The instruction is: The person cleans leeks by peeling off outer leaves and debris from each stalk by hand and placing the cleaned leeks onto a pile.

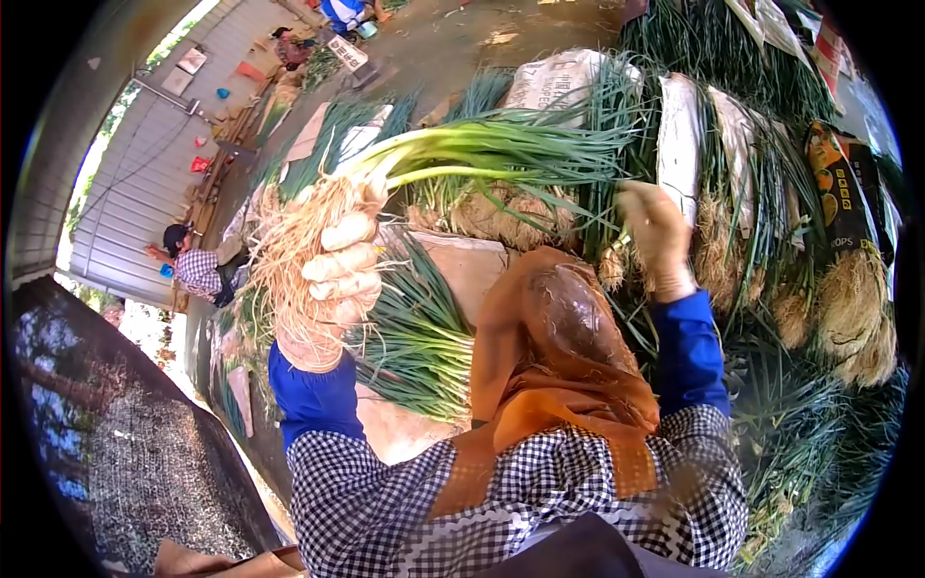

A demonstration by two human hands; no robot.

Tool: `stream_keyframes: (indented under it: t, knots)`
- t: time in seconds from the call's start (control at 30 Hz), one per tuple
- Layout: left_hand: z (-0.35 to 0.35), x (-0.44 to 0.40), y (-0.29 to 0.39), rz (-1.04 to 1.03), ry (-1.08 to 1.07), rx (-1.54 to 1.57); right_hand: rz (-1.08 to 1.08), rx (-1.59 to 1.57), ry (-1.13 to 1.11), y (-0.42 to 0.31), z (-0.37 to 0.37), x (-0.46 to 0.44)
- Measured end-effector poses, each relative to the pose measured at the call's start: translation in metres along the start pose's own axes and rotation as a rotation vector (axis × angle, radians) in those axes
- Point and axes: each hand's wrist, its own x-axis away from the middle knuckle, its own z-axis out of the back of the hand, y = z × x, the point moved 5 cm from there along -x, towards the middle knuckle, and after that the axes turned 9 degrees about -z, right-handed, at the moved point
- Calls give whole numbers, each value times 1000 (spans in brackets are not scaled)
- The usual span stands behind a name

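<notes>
My left hand (339, 275) is wrapped round a bunch of green onions (453, 152) near the root end. Pale stringy roots (303, 250) hang over the fingers, and the long green leaves stretch to the right. My right hand (658, 231) hovers by the leaf tips, slightly blurred, its fingers curled in. Whatever it may hold is hidden, though a pale stalk shows beside it. Below the left hand, a pile of green onions (409, 337) lies with its white ends toward my knee.
An orange apron (549, 405) covers my lap and knee. Rows of rooted bundles (718, 241) lie to the right, among white sacks (568, 82) and a black printed bag (843, 183). A person in a checked shirt (199, 270) sits at the left by a corrugated wall (135, 212).
</notes>
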Motion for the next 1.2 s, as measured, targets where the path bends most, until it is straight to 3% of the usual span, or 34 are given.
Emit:
stream_keyframes:
  t: [0.03,0.1,0.13,0.2,0.23,0.27,0.3,0.33,0.4,0.43,0.47,0.5,0.53,0.6,0.7,0.73,0.8,0.87,0.9,1.0,1.03,1.1,1.13,1.17,1.2]
  knots:
    - [-10,-2,-3,1,7,-56,453,300,54,-71,-23,-2]
    - [-29,-8,-12,-14,26,-109,567,127,-212,-113,-79,-15]
    - [-39,-7,-15,-34,37,-104,807,327,-154,-134,-94,-17]
    - [-57,-1,-4,-115,5,-101,622,716,-368,-100,-143,-35]
    - [-61,2,7,-160,-3,-112,489,720,-512,-80,-148,-41]
    - [-64,4,21,-210,-14,-123,460,598,-468,-15,-169,-40]
    - [-63,8,38,-209,-40,-105,386,844,-567,-21,-151,-35]
    - [-68,11,51,-256,-55,-135,251,694,-408,12,-139,-29]
    - [-69,20,83,-366,-55,-162,-73,982,-772,126,-135,-8]
    - [-68,25,100,-400,-60,-193,39,985,-730,181,-117,14]
    - [-67,29,120,-433,-63,-226,-236,716,-524,265,-96,36]
    - [-66,32,139,-417,-57,-233,-207,1044,-737,252,-67,47]
    - [-63,38,163,-437,-71,-270,-161,1101,-682,248,-48,57]
    - [-54,55,212,-502,-103,-343,-265,1014,-734,268,-27,68]
    - [-35,79,247,-589,-58,-514,-156,948,-743,234,-9,74]
    - [-12,91,264,-597,-36,-532,-377,799,-702,232,5,76]
    - [26,103,256,-470,-77,-590,-376,817,-752,223,13,78]
    - [86,129,253,-552,28,-727,-377,844,-812,216,24,85]
    - [116,143,241,-732,175,-719,-377,811,-764,211,30,86]
    - [214,192,181,-978,638,-643,-397,741,-683,203,47,96]
    - [254,202,155,-1031,631,-494,-424,765,-691,200,51,101]
    - [325,231,84,-789,743,-588,-385,857,-721,191,68,110]
    - [338,239,47,-813,1009,-822,-381,868,-744,192,76,118]
    - [343,249,5,-506,1200,-802,-423,834,-736,202,89,129]
    - [390,265,-32,-540,1204,-681,-461,790,-704,206,89,131]
